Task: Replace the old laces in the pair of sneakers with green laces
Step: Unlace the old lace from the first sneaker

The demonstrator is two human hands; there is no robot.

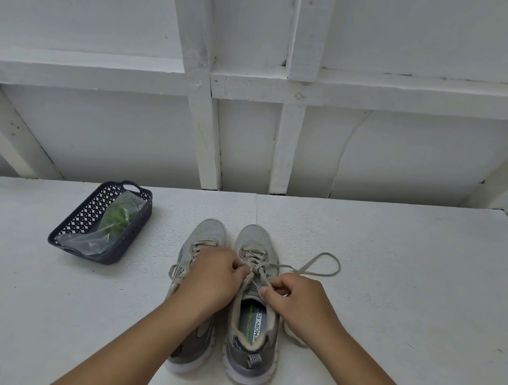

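Both hands are working the right sneaker (253,312): the left hand (216,275) and right hand (296,298) are pinching its old lace (317,267). Green laces (116,219) are sitting bagged in the basket (85,220), far left.

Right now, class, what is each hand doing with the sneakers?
Left hand: fingers curled, pinching the old lace at the right sneaker's eyelets.
Right hand: fingers curled, pinching the same lace near the tongue.
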